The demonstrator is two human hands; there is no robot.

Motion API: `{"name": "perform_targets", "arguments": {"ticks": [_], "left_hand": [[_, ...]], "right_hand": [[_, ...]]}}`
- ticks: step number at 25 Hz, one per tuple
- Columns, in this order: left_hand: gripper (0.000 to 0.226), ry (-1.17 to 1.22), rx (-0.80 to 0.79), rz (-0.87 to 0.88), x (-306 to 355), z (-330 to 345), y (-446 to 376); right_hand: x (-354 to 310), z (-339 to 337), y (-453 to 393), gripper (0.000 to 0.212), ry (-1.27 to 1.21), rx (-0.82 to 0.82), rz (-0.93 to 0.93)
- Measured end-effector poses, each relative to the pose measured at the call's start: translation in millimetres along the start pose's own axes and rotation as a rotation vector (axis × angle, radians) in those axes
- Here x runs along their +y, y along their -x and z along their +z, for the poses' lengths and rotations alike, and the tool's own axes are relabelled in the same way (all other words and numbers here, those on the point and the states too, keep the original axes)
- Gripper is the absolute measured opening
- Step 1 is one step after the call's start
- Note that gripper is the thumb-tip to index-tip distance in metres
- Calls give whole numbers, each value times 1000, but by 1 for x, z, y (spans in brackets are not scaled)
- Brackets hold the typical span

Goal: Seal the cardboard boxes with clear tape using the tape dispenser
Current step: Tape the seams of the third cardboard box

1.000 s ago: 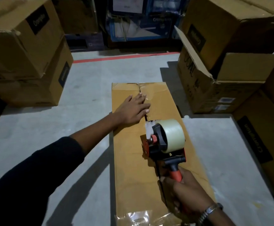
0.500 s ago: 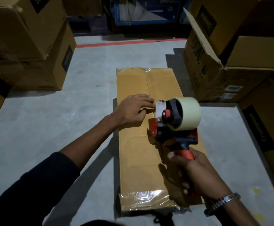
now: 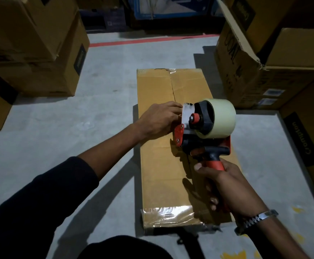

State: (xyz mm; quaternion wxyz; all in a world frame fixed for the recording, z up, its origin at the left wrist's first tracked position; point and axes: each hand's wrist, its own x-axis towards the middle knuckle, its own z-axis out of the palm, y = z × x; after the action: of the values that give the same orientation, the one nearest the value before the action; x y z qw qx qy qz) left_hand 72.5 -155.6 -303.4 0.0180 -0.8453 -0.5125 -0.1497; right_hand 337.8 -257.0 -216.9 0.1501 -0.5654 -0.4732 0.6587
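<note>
While the right hand [image 3: 233, 186] grips the orange handle of the tape dispenser [image 3: 206, 128] held above the box, the left hand [image 3: 158, 120] pinches the tape end at its front with curled fingers. Beneath them a long cardboard box [image 3: 163, 165] lies on the floor [image 3: 59, 128], clear tape across its near end, stacked cartons [image 3: 31, 43] far left and right.

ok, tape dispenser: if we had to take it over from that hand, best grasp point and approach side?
Probably the handle: the tape dispenser has a red-and-black pistol grip pointing back toward the person, which the right hand wraps from the near side. Come from there. The roll must spin, and the left hand is at the front plate by the tape end, above the box.
</note>
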Motion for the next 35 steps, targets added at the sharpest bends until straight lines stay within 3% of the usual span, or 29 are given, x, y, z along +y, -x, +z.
{"name": "perform_targets", "arguments": {"ticks": [6,11,16,19,22,29,35], "left_hand": [[11,46,1,-53,4,-7,1],[34,12,-79,-81,7,-6,-2],[27,23,-92,-22,3,-3,0],[27,33,-60,12,5,-3,3],[31,42,-60,28,6,-10,3],[28,16,-83,-16,15,-18,5],[28,-7,-104,-26,22,-19,8]], "right_hand": [[21,7,-4,10,194,85,-78],[46,6,17,9,315,83,-114],[70,-1,71,17,283,47,15],[72,-3,83,14,54,58,124],[73,-3,86,12,13,58,145],[100,0,129,17,378,184,85],[114,0,154,49,335,224,71]]}}
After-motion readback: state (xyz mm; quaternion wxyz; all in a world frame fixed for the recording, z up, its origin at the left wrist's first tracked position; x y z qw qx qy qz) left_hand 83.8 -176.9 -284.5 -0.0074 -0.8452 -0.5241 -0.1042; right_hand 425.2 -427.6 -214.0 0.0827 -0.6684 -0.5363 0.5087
